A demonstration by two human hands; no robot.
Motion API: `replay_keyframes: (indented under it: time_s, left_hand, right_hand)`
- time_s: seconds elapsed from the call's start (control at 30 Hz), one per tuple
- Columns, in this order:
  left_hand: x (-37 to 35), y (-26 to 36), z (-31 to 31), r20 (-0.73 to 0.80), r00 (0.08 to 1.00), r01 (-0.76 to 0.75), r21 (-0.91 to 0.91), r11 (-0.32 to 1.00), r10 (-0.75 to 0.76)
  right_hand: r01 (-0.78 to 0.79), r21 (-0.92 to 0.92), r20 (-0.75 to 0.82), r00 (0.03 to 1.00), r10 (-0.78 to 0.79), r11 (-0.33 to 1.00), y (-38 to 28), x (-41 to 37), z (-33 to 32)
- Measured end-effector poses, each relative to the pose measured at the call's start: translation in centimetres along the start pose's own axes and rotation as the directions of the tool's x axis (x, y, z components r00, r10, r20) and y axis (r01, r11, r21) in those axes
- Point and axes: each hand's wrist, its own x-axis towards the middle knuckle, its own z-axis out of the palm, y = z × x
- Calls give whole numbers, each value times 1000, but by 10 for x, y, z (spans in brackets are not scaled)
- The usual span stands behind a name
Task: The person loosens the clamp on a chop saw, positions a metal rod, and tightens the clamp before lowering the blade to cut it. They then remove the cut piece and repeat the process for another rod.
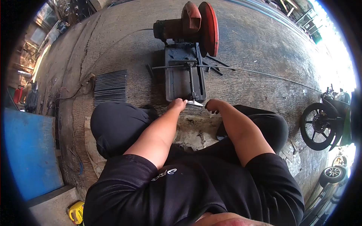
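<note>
A red and black chop saw [177, 28] stands on the ground ahead of me, its large disc guard [209, 30] at the right of the motor. A long thin metal rod [264, 72] crosses the saw's base [174, 84] through the vise [190, 64] and runs far out to the right. At the near end of the vise screw [192, 81], my left hand [178, 104] is closed on the pale metal vise handle [195, 103]. My right hand [213, 106] is just past the handle's right end, fingers loosely bent and partly in shadow, with nothing visible in them.
A row of cut metal rods [110, 86] lies left of the saw. Short dark offcuts [215, 67] are beside the base. A cable [117, 39] trails left from the motor. A motorcycle [320, 124] stands at right, a blue panel [32, 150] at left.
</note>
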Motion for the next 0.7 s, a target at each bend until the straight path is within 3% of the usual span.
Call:
replay_keyframes:
  time_s: [0.17,0.27,0.33,0.37,0.4,0.43,0.47,0.5,0.57,0.6,0.63,0.7]
  left_hand:
    - [-3,7,2,55,995,79,59,995,-82]
    - [1,3,2,35,995,90,29,996,-91]
    - [5,-2,0,20,997,79,-1,997,-79]
    - [7,-5,-1,-4,997,77,-21,997,-77]
    - [11,-9,-1,-28,997,72,-40,997,-74]
    - [18,-13,1,-31,997,74,-39,996,-75]
    - [25,-18,3,-55,990,123,-105,987,-129]
    - [31,-21,5,-75,980,170,-174,970,-185]
    - [35,-24,11,-90,982,146,-192,970,-166]
    - [38,-23,11,-113,984,111,-209,972,-137]
    - [27,-16,6,-112,985,108,-209,972,-133]
    - [6,-2,-2,-70,997,-41,-372,927,16]
  right_hand:
    - [-67,-7,55,996,67,998,9,15,4]
    - [-65,109,50,997,60,992,12,25,10]
    - [-118,490,89,992,85,863,-1,2,1]
    - [-115,489,90,993,81,865,-2,-6,0]
    - [-8,759,139,979,-151,651,3,-14,0]
    - [34,939,104,920,-377,341,5,-23,-4]
    - [-48,988,138,690,-711,145,7,-31,-12]
    - [-49,988,140,688,-712,148,9,-27,-19]
    - [-80,995,-4,600,-800,-64,16,-12,-21]
    - [-9,999,26,836,-547,34,14,-22,-22]
    - [-7,999,24,838,-545,32,9,-30,-20]
    - [-17,940,51,995,-91,341,-3,-38,-17]
